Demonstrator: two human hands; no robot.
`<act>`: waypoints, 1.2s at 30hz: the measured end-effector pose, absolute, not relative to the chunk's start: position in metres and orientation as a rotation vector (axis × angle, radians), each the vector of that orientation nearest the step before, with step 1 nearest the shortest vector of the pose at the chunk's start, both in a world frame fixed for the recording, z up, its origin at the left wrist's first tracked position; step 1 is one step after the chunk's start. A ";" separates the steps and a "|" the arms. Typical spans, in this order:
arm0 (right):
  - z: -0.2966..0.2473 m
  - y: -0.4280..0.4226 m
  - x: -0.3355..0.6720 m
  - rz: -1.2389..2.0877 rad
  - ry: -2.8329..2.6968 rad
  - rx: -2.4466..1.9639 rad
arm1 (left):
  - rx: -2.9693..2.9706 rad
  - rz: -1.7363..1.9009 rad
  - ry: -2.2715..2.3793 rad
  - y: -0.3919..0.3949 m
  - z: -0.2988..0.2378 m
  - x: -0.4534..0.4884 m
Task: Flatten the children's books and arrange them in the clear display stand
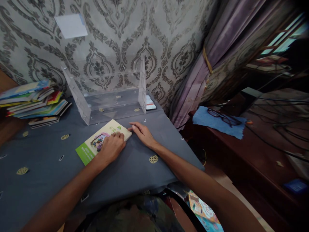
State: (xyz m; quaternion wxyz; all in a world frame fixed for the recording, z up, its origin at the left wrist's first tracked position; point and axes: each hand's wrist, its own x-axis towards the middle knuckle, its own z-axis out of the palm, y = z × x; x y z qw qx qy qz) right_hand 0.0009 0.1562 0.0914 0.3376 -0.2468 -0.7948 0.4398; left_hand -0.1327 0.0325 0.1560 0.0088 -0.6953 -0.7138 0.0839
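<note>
Left hand on the book, right hand at its corner

And there's the book (98, 141), lying slantwise on the table (135, 170), near side of the clear rack (83, 109), green band toward the near left. The left hand (113, 146) is right on top, laid across the cover with its fingers bent toward the right edge; whether it grasps the book or merely rests there cannot be told, as the thumb is hidden. Over to the right hand (143, 133): palm low, fingers loosely stretched, grasping nothing, the tips right by the book's far right corner (contact there is too close to call).

Far left, a pile (36, 103) of books leans untidily. Behind the rack rises the patterned wall (116, 19), with a paper (71, 25) on it. Out right, a curtain (190, 87) hangs tied, and glasses (224, 117) sit on a blue cloth (204, 120) on the desk (229, 151).
</note>
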 end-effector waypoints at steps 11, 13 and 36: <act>0.090 0.157 0.001 1.167 -2.056 -0.642 | -2.206 0.244 -2.251 0.031 0.161 -0.135; 0.089 0.157 0.001 1.163 -2.058 -0.639 | -2.210 0.247 -2.248 0.030 0.162 -0.134; 0.094 0.155 0.004 1.165 -2.053 -0.647 | -2.188 0.139 -2.192 0.035 0.158 -0.143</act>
